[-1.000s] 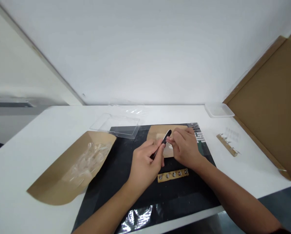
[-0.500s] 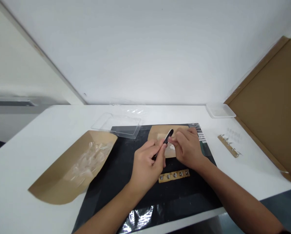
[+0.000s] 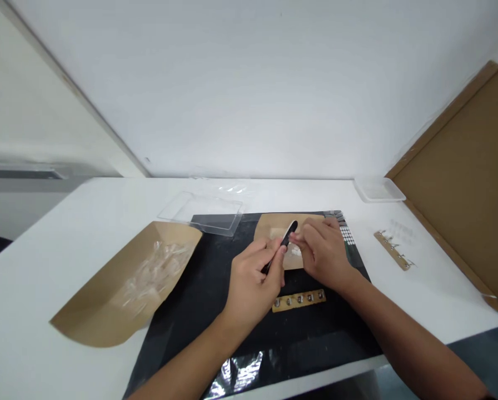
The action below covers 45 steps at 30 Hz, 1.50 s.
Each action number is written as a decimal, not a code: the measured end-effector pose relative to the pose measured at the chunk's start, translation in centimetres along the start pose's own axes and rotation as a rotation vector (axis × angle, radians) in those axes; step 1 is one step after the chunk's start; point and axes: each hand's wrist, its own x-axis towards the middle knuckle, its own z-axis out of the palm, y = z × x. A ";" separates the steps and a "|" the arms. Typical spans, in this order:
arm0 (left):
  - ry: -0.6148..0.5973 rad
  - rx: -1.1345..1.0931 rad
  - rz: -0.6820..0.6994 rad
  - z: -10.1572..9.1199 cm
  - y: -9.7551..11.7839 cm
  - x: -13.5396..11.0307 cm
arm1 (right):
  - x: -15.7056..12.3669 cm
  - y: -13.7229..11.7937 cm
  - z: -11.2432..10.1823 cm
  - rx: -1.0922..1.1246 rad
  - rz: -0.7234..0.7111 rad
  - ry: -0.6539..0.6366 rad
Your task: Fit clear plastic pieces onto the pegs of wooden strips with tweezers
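Note:
My left hand (image 3: 251, 280) is closed round a slim black nail file (image 3: 288, 233) that points up and to the right. My right hand (image 3: 322, 253) pinches something small and pale against the file's tip; I cannot make out what it is. Both hands hover over a black mat (image 3: 215, 300) and a small brown paper sheet (image 3: 269, 228). A wooden strip (image 3: 299, 300) with several small clear pieces on it lies on the mat just below my hands.
A brown paper pouch (image 3: 119, 283) with clear plastic pieces lies at the left. A clear tray lid (image 3: 201, 212) sits behind the mat, a small clear tray (image 3: 378, 189) at the back right, a second wooden strip (image 3: 393, 250) on the right, and a cardboard panel (image 3: 466, 178) beyond it.
Hands keep their hold with only slight shifts; the file tip and the right hand's fingers have edged a little to the right.

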 end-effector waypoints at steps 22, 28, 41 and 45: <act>0.082 0.057 -0.024 -0.1 0.1 -0.1 | -1.2 -0.4 -0.9 0.955 0.621 -0.070; 0.073 0.071 0.011 0.2 -0.4 -0.4 | -1.1 -0.1 -0.6 1.198 0.731 -0.094; 0.024 0.007 -0.008 -0.1 -0.5 -0.2 | -1.4 0.1 -0.6 1.195 0.682 -0.114; -0.027 -0.105 -0.055 -0.3 -0.7 0.0 | -1.4 -0.1 -1.1 0.971 0.587 -0.061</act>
